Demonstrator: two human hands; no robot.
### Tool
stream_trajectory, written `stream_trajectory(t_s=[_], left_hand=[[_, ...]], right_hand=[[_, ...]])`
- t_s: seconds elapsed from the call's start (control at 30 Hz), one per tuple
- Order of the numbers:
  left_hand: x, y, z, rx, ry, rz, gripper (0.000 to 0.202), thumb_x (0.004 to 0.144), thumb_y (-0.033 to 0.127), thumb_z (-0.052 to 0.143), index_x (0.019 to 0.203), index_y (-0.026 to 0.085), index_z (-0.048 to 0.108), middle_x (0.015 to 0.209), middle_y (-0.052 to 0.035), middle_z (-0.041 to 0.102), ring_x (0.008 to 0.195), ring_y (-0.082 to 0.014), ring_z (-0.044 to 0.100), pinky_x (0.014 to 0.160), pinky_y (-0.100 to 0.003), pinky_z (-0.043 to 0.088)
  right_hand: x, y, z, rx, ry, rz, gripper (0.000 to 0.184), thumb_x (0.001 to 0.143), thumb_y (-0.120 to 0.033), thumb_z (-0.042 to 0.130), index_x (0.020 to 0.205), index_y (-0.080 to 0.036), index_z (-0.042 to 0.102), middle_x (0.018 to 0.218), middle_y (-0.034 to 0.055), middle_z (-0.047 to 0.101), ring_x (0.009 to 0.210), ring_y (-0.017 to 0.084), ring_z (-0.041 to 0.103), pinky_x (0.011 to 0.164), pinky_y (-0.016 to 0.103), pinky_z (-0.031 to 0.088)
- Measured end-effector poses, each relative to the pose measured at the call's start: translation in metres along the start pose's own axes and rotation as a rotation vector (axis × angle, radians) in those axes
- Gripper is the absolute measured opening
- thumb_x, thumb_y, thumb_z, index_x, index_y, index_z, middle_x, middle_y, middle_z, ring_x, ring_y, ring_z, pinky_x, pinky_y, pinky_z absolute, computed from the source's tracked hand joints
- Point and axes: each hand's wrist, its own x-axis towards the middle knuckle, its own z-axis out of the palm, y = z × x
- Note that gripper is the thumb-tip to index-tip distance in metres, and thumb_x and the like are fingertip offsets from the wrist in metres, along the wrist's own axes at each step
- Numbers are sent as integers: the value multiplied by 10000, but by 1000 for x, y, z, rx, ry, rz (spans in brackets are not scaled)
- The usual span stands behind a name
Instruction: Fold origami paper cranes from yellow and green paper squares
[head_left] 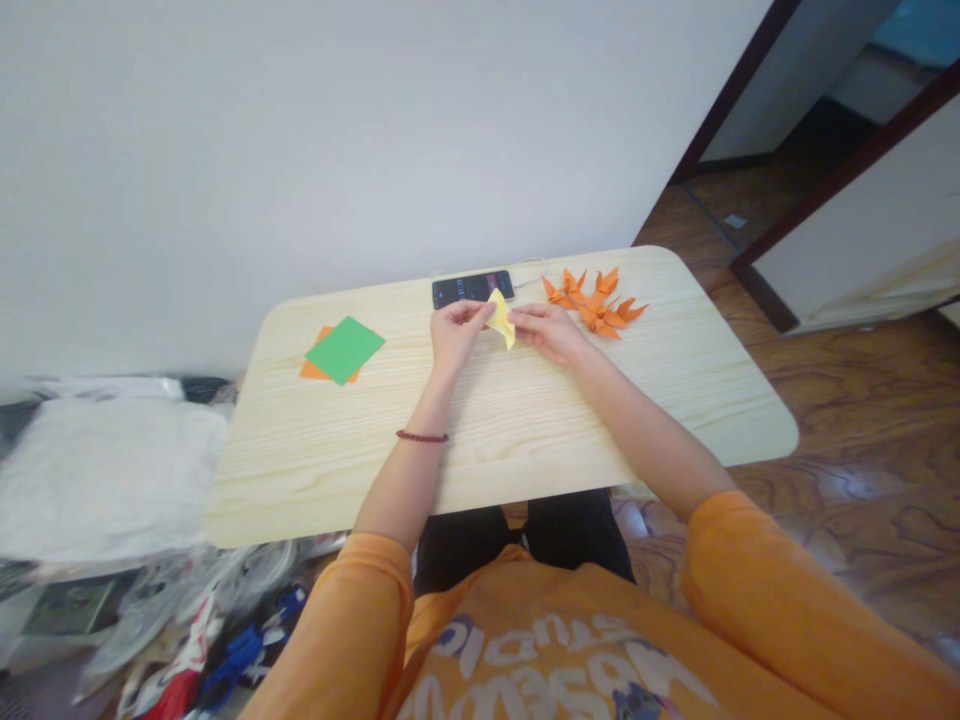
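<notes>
In the head view, a person sits at a pale wooden surface (600, 400), with both forearms reaching forward and the hands close together near its far edge. A small folded yellow paper (500, 318) stands between them, its long axis running roughly far to near with a slight tilt. The left hand (457, 335) comes at it from the left and the right hand (547, 335) from the right, both about equally near. Their fingertips appear pinched on the paper from either side, so it is held by both, though the exact grip is partly hidden by the fingers.

The paper's far tip reaches the near edge of a black phone (472, 290), which lies flat just beyond the left hand. Orange paper cranes (596, 308) sit in a small cluster just beyond and to the right of the right hand. Well to the left, a green sheet (345, 350) lies askew on an orange sheet (316, 369). A dark beaded bracelet (422, 436) circles the left wrist, and orange sleeves (787, 600) cover the upper arms. To the left of the surface is a white cloth (105, 480), and to the right a wooden floor (862, 400).
</notes>
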Motion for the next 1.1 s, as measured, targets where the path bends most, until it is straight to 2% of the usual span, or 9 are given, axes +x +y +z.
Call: stream_trajectory(t_s=[0.17,0.33,0.53,0.7,0.8,0.93,1.1], left_hand=[[-1,1,0,3,-16,-13,253,616,385,788,698,156,720,706,-46,721,640,-141,657,652,-279,551],[-1,2,-1,-19,-49,-52,270,609,393,796,707,156,713,740,-56,727,686,-152,669,679,-292,554],[1,3,-5,2,-124,-95,265,622,371,789,746,155,699,746,-49,715,687,-143,659,674,-284,545],[3,4,-9,72,-194,-51,242,611,275,784,807,154,710,781,-47,720,726,-144,657,727,-281,529],[4,5,-10,87,-233,-33,281,579,279,803,817,161,715,798,-46,726,728,-140,652,727,-278,525],[3,7,-9,69,-203,-48,277,577,319,813,780,156,717,759,-51,720,668,-125,634,678,-266,518],[2,7,-7,22,-144,-71,250,583,300,817,754,152,710,753,-56,718,656,-127,632,683,-274,525]], right_hand=[[1,1,-1,3,20,-26,300,449,-219,893,673,-141,709,730,18,713,698,104,648,746,240,536],[2,2,-2,-23,35,-27,297,452,-221,891,670,-149,702,735,17,714,706,108,652,767,254,537],[2,3,-3,-25,40,-36,328,400,-243,906,637,-153,697,698,10,707,678,106,644,736,249,537],[4,5,-4,-51,41,-34,357,373,-281,915,632,-151,706,685,15,711,671,109,648,722,247,541],[6,7,-5,-70,19,-28,372,363,-299,921,635,-153,714,688,19,719,682,120,660,730,257,552],[3,7,-3,-100,-29,-16,330,415,-279,915,642,-159,709,714,30,726,707,135,669,758,287,558],[-4,2,1,-126,-41,14,288,468,-234,897,659,-146,701,689,19,706,674,114,652,750,276,544]])
